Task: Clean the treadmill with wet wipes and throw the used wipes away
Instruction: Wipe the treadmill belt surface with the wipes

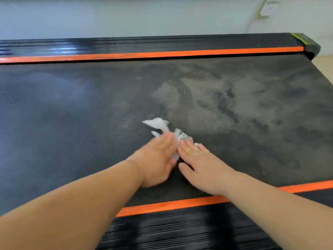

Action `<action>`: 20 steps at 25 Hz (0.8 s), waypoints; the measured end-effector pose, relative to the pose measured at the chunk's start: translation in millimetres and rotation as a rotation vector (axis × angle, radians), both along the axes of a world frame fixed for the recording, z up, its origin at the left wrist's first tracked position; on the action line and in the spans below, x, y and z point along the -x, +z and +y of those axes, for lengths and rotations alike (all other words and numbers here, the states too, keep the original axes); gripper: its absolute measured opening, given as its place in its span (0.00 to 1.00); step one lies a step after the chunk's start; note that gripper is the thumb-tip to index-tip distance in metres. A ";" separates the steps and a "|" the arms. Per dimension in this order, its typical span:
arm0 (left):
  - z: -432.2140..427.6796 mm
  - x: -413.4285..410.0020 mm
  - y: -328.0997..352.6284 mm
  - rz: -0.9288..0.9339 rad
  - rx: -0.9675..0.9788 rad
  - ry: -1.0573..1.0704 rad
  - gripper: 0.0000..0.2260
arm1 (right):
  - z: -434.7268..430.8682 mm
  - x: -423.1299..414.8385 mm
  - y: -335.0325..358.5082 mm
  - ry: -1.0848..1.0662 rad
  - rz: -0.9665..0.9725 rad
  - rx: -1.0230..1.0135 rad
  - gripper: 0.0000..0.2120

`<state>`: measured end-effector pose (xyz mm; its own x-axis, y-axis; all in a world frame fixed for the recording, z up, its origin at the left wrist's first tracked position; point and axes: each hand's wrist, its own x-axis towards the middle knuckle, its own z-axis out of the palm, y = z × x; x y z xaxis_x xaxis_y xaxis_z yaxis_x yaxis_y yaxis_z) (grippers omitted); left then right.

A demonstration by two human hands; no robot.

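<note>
The treadmill's black textured belt [72, 114] fills the view, with orange stripes along its far and near side rails. Its right half is covered in pale dust smears; the left half looks darker. A crumpled white wet wipe [160, 125] lies on the belt near the middle. My left hand [158, 157] lies flat on the wipe with fingers straight, blurred by motion. My right hand [200, 165] rests flat beside it, fingertips on the wipe's right end. Part of the wipe is hidden under both hands.
The ribbed black side rail [180, 230] runs along the near edge, another rail [144, 45] along the far edge. A pale wall [126, 17] stands behind the treadmill. The belt's rear end cap [308, 44] sits at the upper right, with light floor beyond.
</note>
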<state>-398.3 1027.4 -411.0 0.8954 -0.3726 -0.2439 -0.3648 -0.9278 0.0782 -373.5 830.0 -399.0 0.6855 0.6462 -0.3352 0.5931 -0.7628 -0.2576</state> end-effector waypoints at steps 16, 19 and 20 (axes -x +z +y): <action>36.4 -63.0 2.8 0.128 -0.130 0.326 0.31 | 1.8 -51.9 -18.4 -0.097 -0.076 0.043 0.32; 40.7 -61.9 9.8 0.140 -0.120 0.415 0.31 | -1.8 -78.5 -31.5 -0.403 -0.106 0.105 0.36; 33.4 -59.7 9.3 0.088 -0.139 0.302 0.31 | 1.4 -85.5 -34.1 -0.480 -0.094 0.126 0.37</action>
<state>-338.6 1060.8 -401.6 0.9335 -0.0521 -0.3547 -0.0698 -0.9969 -0.0371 -288.0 831.4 -433.2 0.9264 0.2091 -0.3130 0.1841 -0.9770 -0.1078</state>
